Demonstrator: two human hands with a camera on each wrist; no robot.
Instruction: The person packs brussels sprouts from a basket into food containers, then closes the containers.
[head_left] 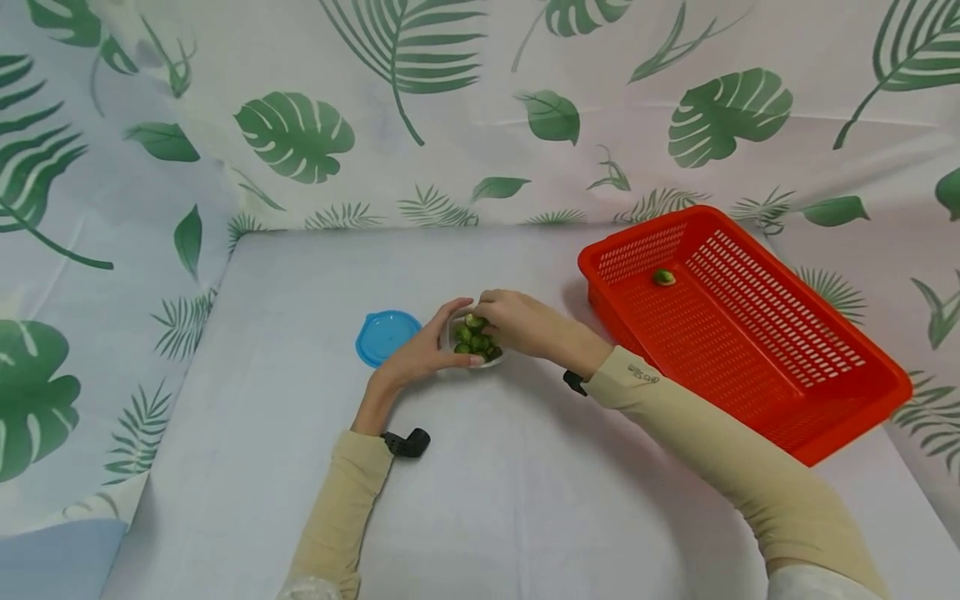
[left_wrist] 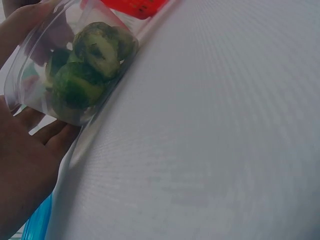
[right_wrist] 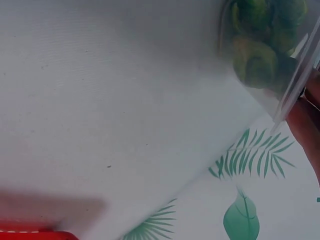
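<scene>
A small clear plastic container [head_left: 452,333] with several green Brussels sprouts [head_left: 472,343] in it stands on the white table. My left hand [head_left: 423,346] grips the container from the left, thumb on the near side and fingers round the far side. In the left wrist view the sprouts [left_wrist: 82,80] show through the container's wall. From the right, my right hand [head_left: 517,321] reaches over the rim with curled fingers and pinches a sprout at the top; its fingertips are partly hidden. A round blue lid [head_left: 386,337] lies just left of the container.
A large red plastic basket [head_left: 637,329] with slotted walls stands at the right, beside my right forearm. One Brussels sprout [head_left: 663,277] lies near its far left corner. Behind the table hangs a leaf-patterned cloth [head_left: 480,100].
</scene>
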